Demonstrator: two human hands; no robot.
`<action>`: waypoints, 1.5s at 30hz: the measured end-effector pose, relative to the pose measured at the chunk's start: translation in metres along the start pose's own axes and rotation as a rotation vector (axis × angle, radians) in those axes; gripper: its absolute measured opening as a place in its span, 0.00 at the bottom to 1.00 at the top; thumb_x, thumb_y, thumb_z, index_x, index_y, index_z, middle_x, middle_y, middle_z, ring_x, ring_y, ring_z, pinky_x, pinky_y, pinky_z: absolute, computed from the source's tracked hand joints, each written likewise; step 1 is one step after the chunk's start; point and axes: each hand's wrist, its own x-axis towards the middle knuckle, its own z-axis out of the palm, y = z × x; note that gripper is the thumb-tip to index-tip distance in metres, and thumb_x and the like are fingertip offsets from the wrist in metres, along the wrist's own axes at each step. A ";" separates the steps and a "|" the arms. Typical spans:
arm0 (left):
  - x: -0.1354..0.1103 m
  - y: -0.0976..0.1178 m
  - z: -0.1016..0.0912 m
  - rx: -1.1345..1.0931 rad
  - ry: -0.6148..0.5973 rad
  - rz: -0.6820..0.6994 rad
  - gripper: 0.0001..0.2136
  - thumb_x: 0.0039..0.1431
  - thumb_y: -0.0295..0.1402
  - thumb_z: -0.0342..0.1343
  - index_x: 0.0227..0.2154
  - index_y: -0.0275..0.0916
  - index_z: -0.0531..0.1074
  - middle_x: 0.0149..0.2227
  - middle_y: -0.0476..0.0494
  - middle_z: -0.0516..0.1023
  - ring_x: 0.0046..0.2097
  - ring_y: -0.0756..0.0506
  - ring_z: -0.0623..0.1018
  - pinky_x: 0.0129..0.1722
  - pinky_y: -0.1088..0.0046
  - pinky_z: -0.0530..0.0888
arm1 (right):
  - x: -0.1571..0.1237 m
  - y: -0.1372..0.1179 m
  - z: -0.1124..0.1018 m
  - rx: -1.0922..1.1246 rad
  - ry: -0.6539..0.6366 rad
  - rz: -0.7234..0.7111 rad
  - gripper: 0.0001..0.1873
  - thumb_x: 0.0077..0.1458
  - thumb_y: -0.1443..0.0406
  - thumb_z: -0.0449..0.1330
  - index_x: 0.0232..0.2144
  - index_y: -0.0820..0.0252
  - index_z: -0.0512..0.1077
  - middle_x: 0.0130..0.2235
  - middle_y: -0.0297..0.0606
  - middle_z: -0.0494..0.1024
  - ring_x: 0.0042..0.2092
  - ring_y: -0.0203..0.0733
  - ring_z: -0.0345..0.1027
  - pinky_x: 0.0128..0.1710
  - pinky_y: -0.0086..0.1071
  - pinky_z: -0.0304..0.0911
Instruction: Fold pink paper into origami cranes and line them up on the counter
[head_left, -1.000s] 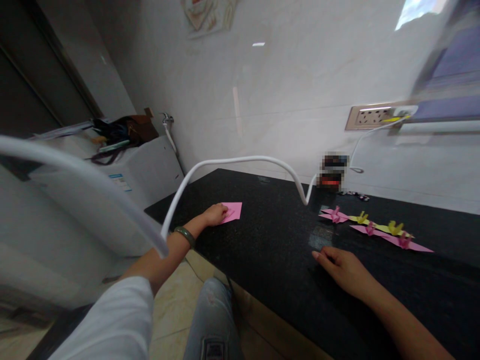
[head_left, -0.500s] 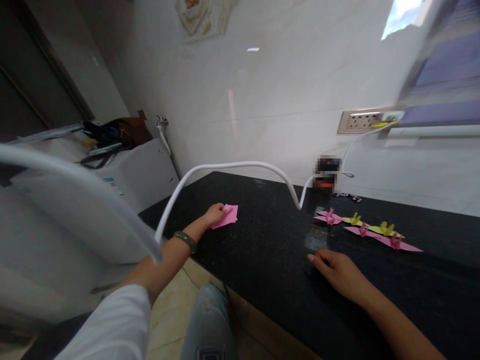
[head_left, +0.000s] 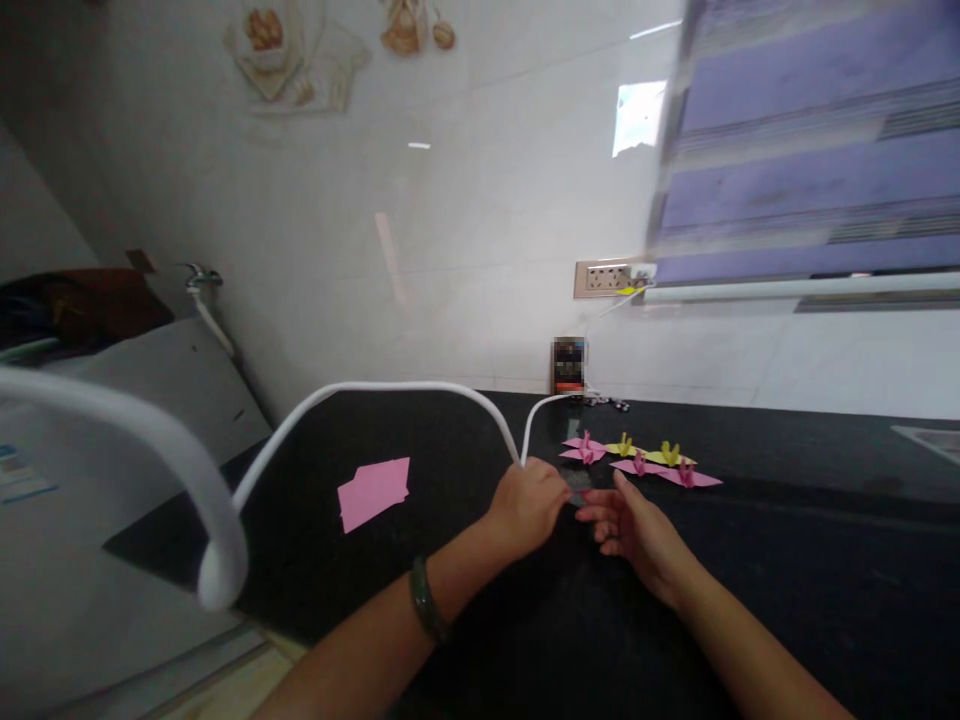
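My left hand (head_left: 529,508) is closed in a pinch over the middle of the black counter, with a green bangle on its wrist. A thin pinkish sliver of paper (head_left: 576,492) shows at its fingertips, mostly hidden by the hand. Just right of it, my right hand (head_left: 637,535) has its thumb raised and its fingers apart, the fingertips close to the sliver. Several folded paper cranes, pink (head_left: 585,450) and yellow (head_left: 670,455), sit in two rows beyond my right hand. Some pink paper sheets (head_left: 375,492) lie overlapped to the left.
A white flexible tube (head_left: 405,387) arches across the view in front of the counter (head_left: 300,560). A small pixelated object (head_left: 568,366) stands against the wall below a socket (head_left: 606,279) with a plugged-in cable. A white appliance (head_left: 150,400) stands at the left.
My left hand has moved right from the pink sheets to beside my right hand. My right hand has opened its fingers. The view has turned to the right.
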 end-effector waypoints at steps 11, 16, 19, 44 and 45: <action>-0.006 0.005 0.018 -0.318 0.108 -0.316 0.17 0.46 0.44 0.50 0.39 0.43 0.67 0.40 0.38 0.67 0.43 0.42 0.65 0.41 0.61 0.62 | 0.013 0.006 -0.015 -0.157 0.207 -0.222 0.08 0.46 0.61 0.53 0.22 0.60 0.63 0.19 0.30 0.64 0.20 0.30 0.57 0.20 0.24 0.55; -0.004 -0.004 0.010 -1.111 -0.249 -1.026 0.29 0.44 0.57 0.36 0.39 0.38 0.62 0.30 0.40 0.71 0.27 0.47 0.71 0.26 0.69 0.66 | -0.001 -0.005 -0.003 -0.431 0.118 -0.495 0.05 0.45 0.64 0.54 0.25 0.60 0.67 0.26 0.34 0.66 0.27 0.33 0.59 0.26 0.26 0.56; -0.003 -0.010 0.004 -1.617 -0.423 -1.138 0.35 0.42 0.60 0.31 0.40 0.36 0.62 0.30 0.39 0.72 0.28 0.45 0.73 0.26 0.70 0.66 | -0.007 -0.005 0.004 -0.626 0.015 -0.572 0.03 0.44 0.67 0.55 0.23 0.60 0.68 0.32 0.37 0.66 0.33 0.37 0.61 0.29 0.27 0.57; -0.003 -0.007 0.000 -1.972 -0.060 -0.928 0.13 0.49 0.30 0.50 0.39 0.30 0.66 0.37 0.37 0.71 0.36 0.45 0.72 0.38 0.67 0.67 | -0.018 -0.008 0.008 -0.805 0.060 -0.641 0.05 0.44 0.63 0.57 0.27 0.57 0.71 0.54 0.38 0.54 0.55 0.48 0.47 0.51 0.40 0.48; -0.004 -0.007 0.000 -1.974 -0.063 -0.917 0.13 0.49 0.30 0.50 0.39 0.31 0.66 0.37 0.37 0.71 0.37 0.45 0.72 0.39 0.67 0.67 | -0.017 -0.007 0.008 -0.790 0.068 -0.626 0.07 0.45 0.62 0.56 0.28 0.57 0.71 0.53 0.38 0.56 0.54 0.47 0.48 0.51 0.39 0.48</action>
